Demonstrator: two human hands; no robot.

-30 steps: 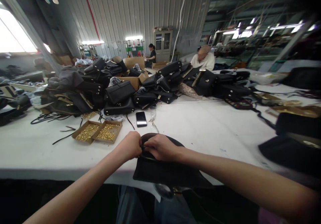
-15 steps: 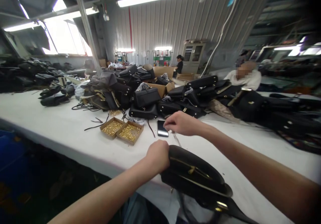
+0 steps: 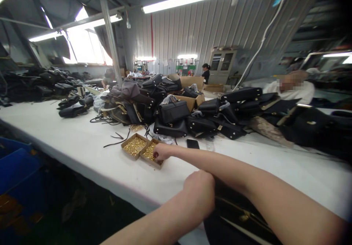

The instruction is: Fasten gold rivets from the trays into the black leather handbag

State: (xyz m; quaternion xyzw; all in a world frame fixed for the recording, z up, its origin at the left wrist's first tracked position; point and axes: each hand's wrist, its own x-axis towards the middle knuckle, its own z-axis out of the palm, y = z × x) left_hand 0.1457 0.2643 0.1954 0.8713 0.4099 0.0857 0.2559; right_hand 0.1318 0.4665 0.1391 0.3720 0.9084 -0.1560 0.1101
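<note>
My left hand [image 3: 199, 192] is closed on the upper edge of a black bag [image 3: 233, 219] with a gold zipper, at the table's front edge. My right arm crosses over the bag. Its hand [image 3: 162, 152] reaches into the right one of two small cardboard boxes [image 3: 156, 164], with bent fingers among small gold metal pieces [image 3: 149, 151]. Whether the fingertips pinch a piece is too small to tell. The left box [image 3: 134, 145] touches it and also holds gold pieces. A dark phone [image 3: 193, 144] lies on the table to the right of the boxes.
Black bags [image 3: 173, 111] are heaped along the far side of the white table [image 3: 90, 142]. Thin black straps [image 3: 117, 142] lie left of the boxes. A blue bin [image 3: 22, 168] stands at lower left. A person in white [image 3: 299, 87] is across the table at right.
My right hand has moved left from beside the phone into the right box. My left hand stays on the bag. The view has shifted, so the scene sits further right.
</note>
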